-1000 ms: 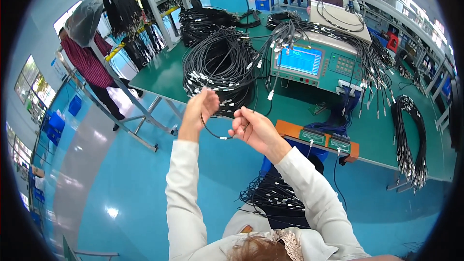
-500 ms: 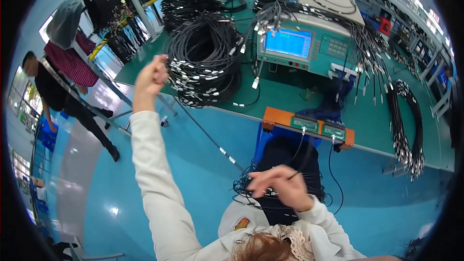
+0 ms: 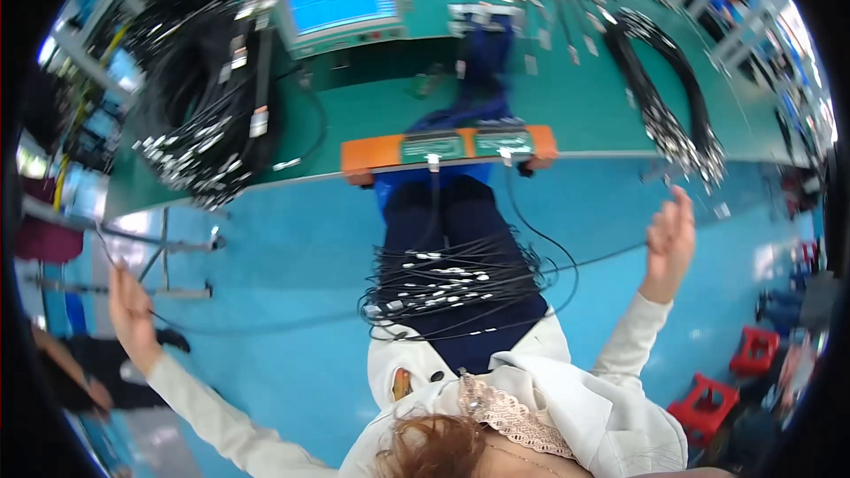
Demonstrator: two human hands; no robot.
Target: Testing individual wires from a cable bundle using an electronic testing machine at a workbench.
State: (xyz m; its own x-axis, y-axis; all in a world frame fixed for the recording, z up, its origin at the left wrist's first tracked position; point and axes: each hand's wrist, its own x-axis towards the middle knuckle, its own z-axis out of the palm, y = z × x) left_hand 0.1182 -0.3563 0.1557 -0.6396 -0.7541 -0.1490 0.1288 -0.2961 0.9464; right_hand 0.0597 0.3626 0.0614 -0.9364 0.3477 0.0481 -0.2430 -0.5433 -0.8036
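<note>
Across my lap lies a loose pile of thin black cables [image 3: 443,288] with silver and white connectors. My left hand [image 3: 133,312] is stretched far out to the left, its fingers pinched on a black cable that sags back toward the lap. On the right, my right hand [image 3: 670,243] is raised with a finger pointing up; its other fingers are curled at a black cable running from the pile. At the table edge in front stands an orange fixture [image 3: 367,154] with two green boards [image 3: 432,146]. A black cable is plugged into each board and hangs down.
A green table [image 3: 567,115] carries a tester with a blue screen [image 3: 343,2], a big coil of black cables [image 3: 195,115] at left and a looped cable bundle [image 3: 682,80] at right. Red stools [image 3: 706,403] stand at lower right. Another person [image 3: 88,372] is at lower left.
My view has swung to the right. My right hand has moved from above the lap far out to the right. My left hand has come away from the large coil, outward and lower.
</note>
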